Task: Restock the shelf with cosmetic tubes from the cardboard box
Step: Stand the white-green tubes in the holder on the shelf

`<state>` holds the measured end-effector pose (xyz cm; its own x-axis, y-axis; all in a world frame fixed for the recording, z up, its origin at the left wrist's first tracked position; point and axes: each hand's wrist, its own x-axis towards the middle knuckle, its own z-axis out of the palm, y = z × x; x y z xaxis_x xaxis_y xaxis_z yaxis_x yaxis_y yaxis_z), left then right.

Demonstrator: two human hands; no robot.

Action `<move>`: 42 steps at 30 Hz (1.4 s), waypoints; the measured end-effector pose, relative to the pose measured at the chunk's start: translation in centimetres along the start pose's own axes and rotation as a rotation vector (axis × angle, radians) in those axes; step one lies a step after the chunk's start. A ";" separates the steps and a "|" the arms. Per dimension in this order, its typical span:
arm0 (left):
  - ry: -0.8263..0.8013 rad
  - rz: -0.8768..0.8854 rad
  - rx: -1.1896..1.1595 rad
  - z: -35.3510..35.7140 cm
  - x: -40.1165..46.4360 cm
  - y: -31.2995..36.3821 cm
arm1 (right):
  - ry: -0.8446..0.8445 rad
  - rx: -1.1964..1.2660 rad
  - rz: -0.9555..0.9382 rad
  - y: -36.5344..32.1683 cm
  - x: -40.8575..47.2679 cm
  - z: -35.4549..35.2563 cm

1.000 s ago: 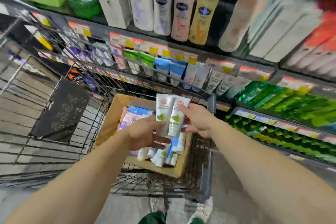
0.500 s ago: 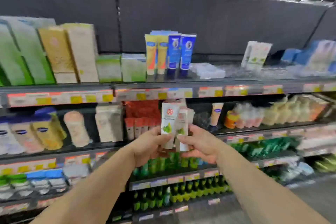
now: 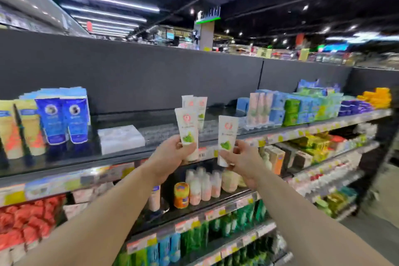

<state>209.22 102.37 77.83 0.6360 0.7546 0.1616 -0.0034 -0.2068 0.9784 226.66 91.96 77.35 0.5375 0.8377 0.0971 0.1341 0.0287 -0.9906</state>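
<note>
So, mid-restock: left hand (image 3: 172,153) grips white tube (image 3: 187,130), right hand (image 3: 239,155) pinches second tube (image 3: 226,138), hands apart, raised before top shelf (image 3: 151,131). Two matching tubes (image 3: 197,107) already standing there (box out of view). Neither placed yet.

- The top shelf (image 3: 164,134) has a bare dark stretch in its middle, between the white box (image 3: 121,138) on the left and the pale tubes (image 3: 260,106) on the right; both hands are held up just before this gap
- Two white tubes (image 3: 197,107) already stand upright at the back of that stretch, so the room behind them is taken
- Left of the box, the blue tubes (image 3: 62,119) wall off that side
- To the right, packets (image 3: 311,108) crowd the shelf to its end
- Above the top shelf nothing overhangs; only the dark back panel (image 3: 151,80) closes it off behind
- The shelf below (image 3: 216,203) is packed with bottles (image 3: 205,185)
</note>
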 end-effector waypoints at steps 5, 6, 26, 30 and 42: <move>0.040 0.052 0.099 -0.9 7.8 0.4 | 0.098 -0.105 -0.061 -0.4 7.3 -3.0; 0.043 0.046 0.125 -1.0 9.4 0.4 | 0.107 -0.114 -0.062 -0.7 8.9 -3.5; 0.177 -0.145 0.330 3.2 17.5 -1.7 | -0.297 -0.462 -0.256 1.5 30.1 -2.2; 0.274 -0.162 0.345 4.6 17.2 -1.7 | -0.330 -0.605 -0.319 2.5 31.6 -2.6; 0.468 -0.199 0.339 7.4 16.9 -1.1 | -0.513 -0.547 -0.379 2.7 32.5 -2.8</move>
<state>225.66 110.72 78.55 0.1927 0.9767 0.0947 0.3758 -0.1626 0.9123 246.81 117.70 78.06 -0.0525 0.9725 0.2268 0.6848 0.2004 -0.7006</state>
